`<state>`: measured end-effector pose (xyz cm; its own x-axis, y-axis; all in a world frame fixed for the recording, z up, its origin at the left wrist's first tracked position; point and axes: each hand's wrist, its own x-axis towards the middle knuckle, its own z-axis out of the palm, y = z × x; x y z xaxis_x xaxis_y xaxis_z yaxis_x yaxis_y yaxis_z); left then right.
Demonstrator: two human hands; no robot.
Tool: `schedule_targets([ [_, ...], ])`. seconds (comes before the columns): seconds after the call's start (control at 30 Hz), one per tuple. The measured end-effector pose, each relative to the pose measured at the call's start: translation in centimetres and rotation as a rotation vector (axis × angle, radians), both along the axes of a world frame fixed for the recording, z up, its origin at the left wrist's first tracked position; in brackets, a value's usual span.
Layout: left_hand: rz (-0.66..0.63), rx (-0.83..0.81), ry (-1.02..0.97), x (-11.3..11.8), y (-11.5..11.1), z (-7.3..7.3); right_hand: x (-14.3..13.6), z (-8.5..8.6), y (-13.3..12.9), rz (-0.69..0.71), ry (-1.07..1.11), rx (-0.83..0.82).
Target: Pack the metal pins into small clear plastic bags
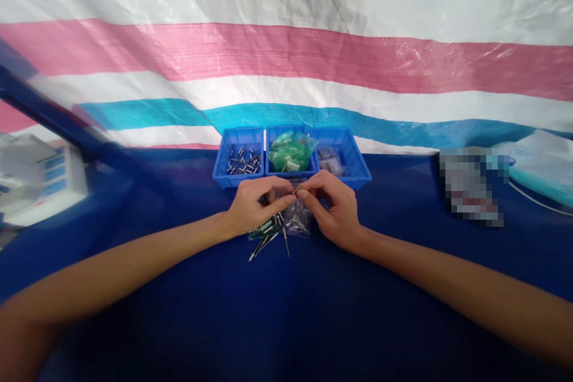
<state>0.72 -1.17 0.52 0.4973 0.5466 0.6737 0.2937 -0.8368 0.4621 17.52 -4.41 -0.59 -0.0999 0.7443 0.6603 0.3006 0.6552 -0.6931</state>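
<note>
My left hand (257, 206) and my right hand (331, 206) meet at the top of a clear plastic bag (298, 218), each pinching its upper edge between thumb and fingers. Small metal pieces, which look like rivets, show through the bag. Below my left hand lie several loose rivets (268, 242) with long thin shanks, beside a green packet (265, 228) partly covered by that hand. Just beyond the hands stand three blue bins: the left bin (219, 170) holds loose rivets, the middle one green bags (290, 152), and the right bin (358, 161) small clear packets (330, 161).
A dark blue surface (286, 316) lies under everything. At the far left is a white device (54, 182) with blue buttons. To the right are a blurred-out object (470, 188) and a white and teal plastic bundle (546, 167). A striped sheet (286, 54) hangs behind the bins.
</note>
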Motion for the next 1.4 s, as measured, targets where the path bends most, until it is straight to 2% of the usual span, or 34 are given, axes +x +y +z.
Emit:
schedule_targets([
  [0.37, -0.022, 0.046, -0.006, -0.02, -0.14, 0.1, -0.06, 0.23, -0.14, 0.02, -0.041, 0.054],
  [0.57, 0.002, 0.099, -0.03, -0.04, -0.19, -0.02, -0.06, 0.21, -0.3, 0.024, -0.076, 0.066],
  [0.8, 0.038, 0.071, -0.055, -0.16, -0.28, 0.09, -0.07, 0.17, -0.23, 0.015, -0.083, 0.064],
  [1.4, 0.078, 0.088, -0.1, -0.15, -0.3, 0.17, -0.16, -0.08, 0.14, 0.127, -0.15, -0.059],
])
